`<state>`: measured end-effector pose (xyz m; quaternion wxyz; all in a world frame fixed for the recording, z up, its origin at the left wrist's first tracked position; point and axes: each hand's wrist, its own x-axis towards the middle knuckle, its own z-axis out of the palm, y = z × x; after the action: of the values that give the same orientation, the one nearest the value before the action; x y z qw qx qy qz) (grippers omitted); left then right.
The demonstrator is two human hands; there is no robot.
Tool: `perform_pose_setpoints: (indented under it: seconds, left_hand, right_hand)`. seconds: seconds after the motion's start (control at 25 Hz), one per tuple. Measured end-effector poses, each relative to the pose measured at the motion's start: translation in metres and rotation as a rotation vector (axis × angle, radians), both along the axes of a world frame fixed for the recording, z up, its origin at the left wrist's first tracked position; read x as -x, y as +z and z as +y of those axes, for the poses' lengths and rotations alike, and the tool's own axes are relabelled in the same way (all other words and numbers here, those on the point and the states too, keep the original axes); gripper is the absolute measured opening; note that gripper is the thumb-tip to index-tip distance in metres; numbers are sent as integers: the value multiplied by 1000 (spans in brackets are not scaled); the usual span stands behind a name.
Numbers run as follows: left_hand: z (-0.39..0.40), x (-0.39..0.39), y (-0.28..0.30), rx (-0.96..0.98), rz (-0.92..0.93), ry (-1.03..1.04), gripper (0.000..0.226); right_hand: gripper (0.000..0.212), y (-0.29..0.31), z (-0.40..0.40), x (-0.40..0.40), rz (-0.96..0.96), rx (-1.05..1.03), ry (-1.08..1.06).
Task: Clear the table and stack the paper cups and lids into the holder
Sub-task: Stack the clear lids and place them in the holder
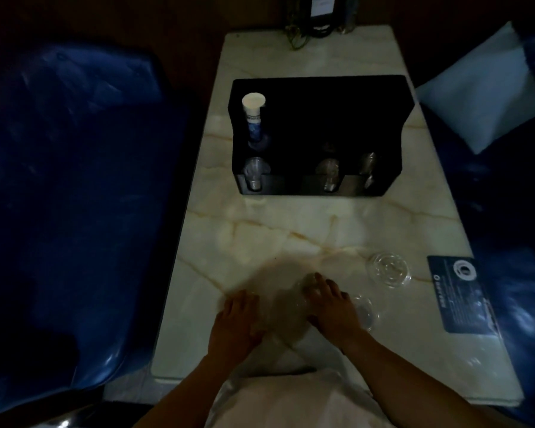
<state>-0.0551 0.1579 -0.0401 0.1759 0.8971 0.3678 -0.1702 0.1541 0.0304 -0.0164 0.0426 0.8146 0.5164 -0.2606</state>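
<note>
Clear plastic lids [286,307] sit low on the surface [291,223], between both hands, blurred and see-through, so count and stacking can't be told. Left hand [237,319] lies at their left side, fingers spread and fairly straight; right hand [331,307] lies over their right side, fingers bent down onto the plastic. Whether either really grips is unclear in this dim frame. Another clear lid [365,310] lies just right of the right hand, and one more lid [389,270] sits beyond it, apart.

Step looks like gathering loose lids into one pile. To do it well: nest rims squarely and press gently so thin plastic doesn't buckle, pull in the two stray lids before lifting, then carry the pile with both hands.

Black holder [318,134] stands mid-surface, well apart from the hands. A paper cup stack [254,117] stands in its left slot; front compartments show clear items [254,176], hard to identify. Lids likely go in a front slot; pick one matching their width.

Blue card [464,293] lies at the right edge. Blue seat [68,196] on the left, pale cushion [482,100] on the right.
</note>
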Motion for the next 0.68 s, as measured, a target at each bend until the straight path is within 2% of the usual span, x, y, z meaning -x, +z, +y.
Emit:
perform_pose_setpoints:
  seconds: [0.28,0.52,0.68]
  left_hand:
    - [1,-10,4,-6,-47,-99,84]
    - [4,-54,11,-10,-129,-344,80]
    - [8,-111,20,-39,-174,-515,76]
  right_hand:
    - [72,9,-16,-4,61,-74,-78]
    - [77,13,-72,-13,90,-226,-446]
    - [79,12,-93,-17,65,-230,-584]
